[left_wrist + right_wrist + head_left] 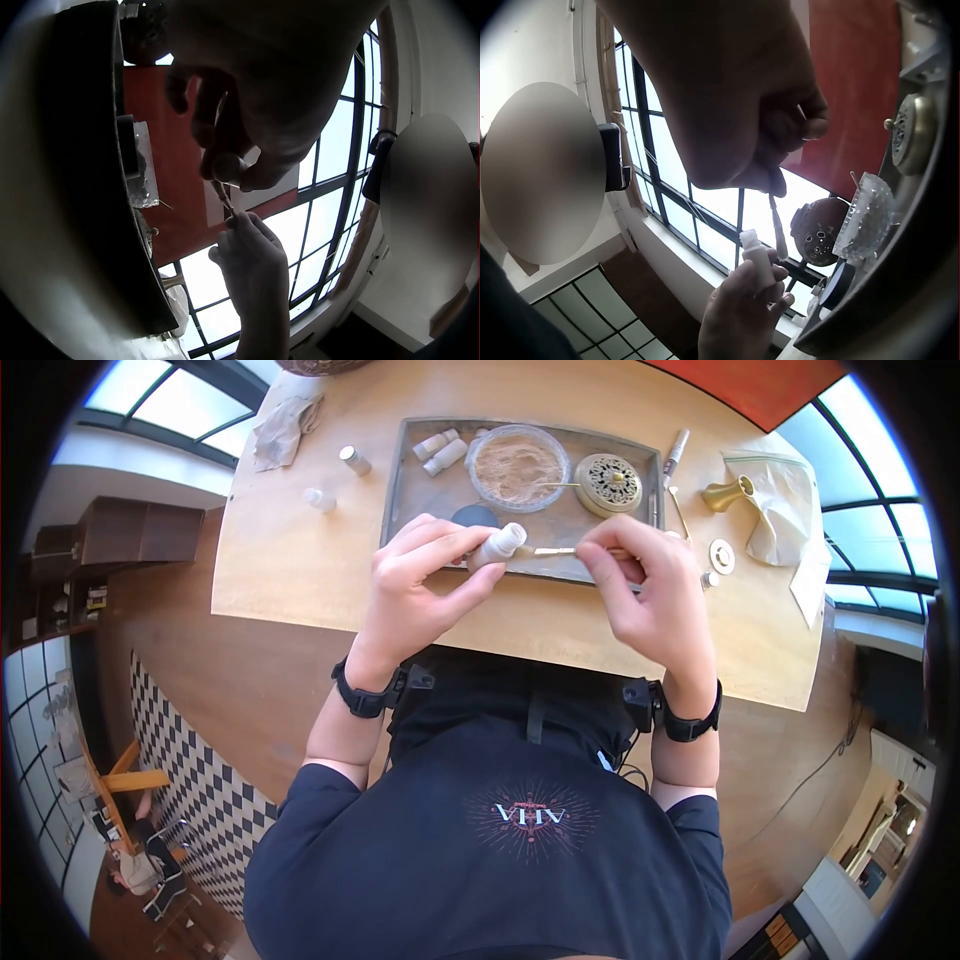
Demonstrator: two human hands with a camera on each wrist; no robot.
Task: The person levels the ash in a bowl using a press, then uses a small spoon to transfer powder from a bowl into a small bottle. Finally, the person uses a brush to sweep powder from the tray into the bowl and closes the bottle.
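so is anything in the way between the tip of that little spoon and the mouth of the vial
Nothing visible: the spoon in the right hand points straight at the vial held by the left hand.

Small white vial (497, 546), open-mouthed, tilted nearly sideways and pinched in the left hand (415, 585) above the gray tray's near edge. Thin pale stick (560, 551), held level in the right hand (645, 585), tip at the vial's mouth.

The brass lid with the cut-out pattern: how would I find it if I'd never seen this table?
Start at the grey tray on the wooden table. The brass lid lies at its right end, beside the glass bowl of brown powder. It is the only round, pierced gold piece there.
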